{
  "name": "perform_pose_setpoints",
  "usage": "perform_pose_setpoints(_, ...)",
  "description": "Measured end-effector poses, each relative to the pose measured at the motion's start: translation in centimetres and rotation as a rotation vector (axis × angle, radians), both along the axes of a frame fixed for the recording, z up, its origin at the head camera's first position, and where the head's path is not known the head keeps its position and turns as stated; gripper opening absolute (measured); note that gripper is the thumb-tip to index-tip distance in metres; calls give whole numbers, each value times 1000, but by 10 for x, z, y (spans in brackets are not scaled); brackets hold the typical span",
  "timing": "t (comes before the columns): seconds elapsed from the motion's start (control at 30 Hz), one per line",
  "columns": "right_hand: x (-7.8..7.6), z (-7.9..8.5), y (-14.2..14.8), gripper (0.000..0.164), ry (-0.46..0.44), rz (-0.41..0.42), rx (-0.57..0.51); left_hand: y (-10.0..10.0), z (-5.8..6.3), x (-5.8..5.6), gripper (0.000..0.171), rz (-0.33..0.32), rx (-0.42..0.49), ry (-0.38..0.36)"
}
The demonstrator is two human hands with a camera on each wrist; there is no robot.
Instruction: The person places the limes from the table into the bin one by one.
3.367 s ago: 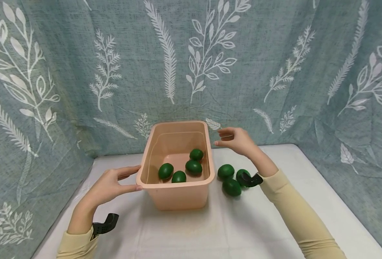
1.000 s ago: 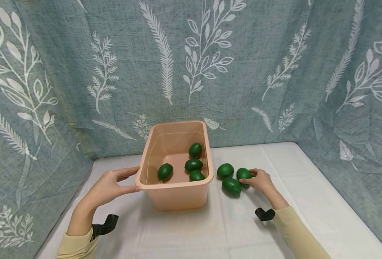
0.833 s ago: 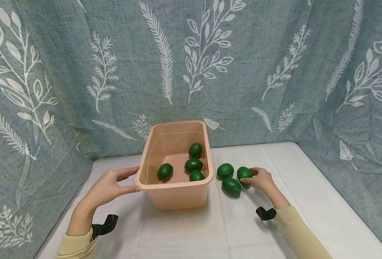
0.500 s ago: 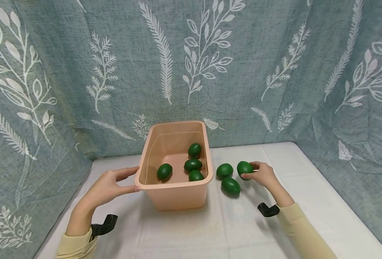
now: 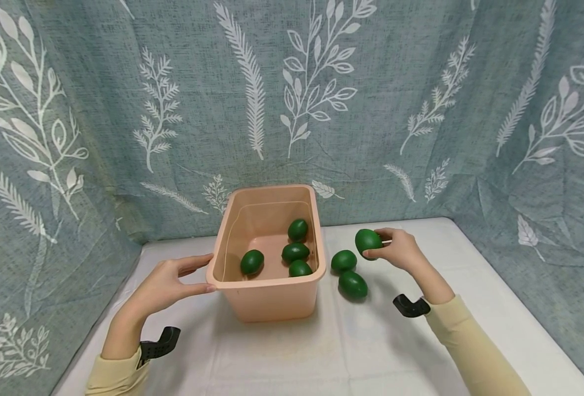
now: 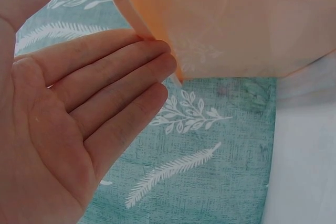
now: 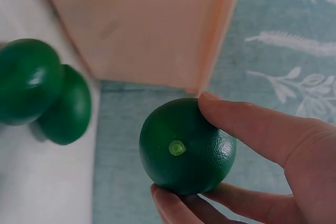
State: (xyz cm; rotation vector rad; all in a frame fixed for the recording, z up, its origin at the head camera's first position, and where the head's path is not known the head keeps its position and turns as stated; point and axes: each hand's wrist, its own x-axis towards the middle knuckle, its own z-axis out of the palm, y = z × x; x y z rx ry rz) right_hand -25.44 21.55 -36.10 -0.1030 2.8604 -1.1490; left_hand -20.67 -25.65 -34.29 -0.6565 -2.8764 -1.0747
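In the head view my right hand (image 5: 402, 248) pinches a dark green, egg-shaped avocado (image 5: 368, 243) between thumb and fingers, raised over the table to the right of a peach plastic bin (image 5: 277, 301). Up close, that avocado (image 7: 181, 150) shows a pale stem scar and finely dimpled skin. Two more avocados lie beside the bin, a rear one (image 5: 343, 261) and a front one (image 5: 353, 285). Inside the bin are several others, such as the leftmost avocado (image 5: 252, 262). My left hand (image 5: 165, 286) touches the bin's left rim, its fingers (image 6: 126, 66) extended.
A white cloth (image 5: 292, 357) covers the table. Behind and at both sides hangs a blue-green curtain (image 5: 203, 110) with white leaf prints, close to the bin's back. Each wrist carries a black camera mount; the right mount (image 5: 411, 306) sits above the cloth.
From beside the bin, my right hand has reached down to the avocado on the right, taken it and raised it. In the bin, the front avocado has shifted right. My left hand stays put.
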Motion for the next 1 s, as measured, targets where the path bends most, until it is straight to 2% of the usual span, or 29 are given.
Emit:
perform_pose_setpoints(0.37,-1,35,-14,74,9,70,-6,0,1,0,67,-6,6,-12)
perform_pose_setpoints(0.67,-7,63,-34,73,10,104,41,0,0,0,67,3,-2,-4)
perform_pose_setpoints(1.0,-14,85,-60,73,-10,158,50,0,1,-1,67,-3,-1,-10)
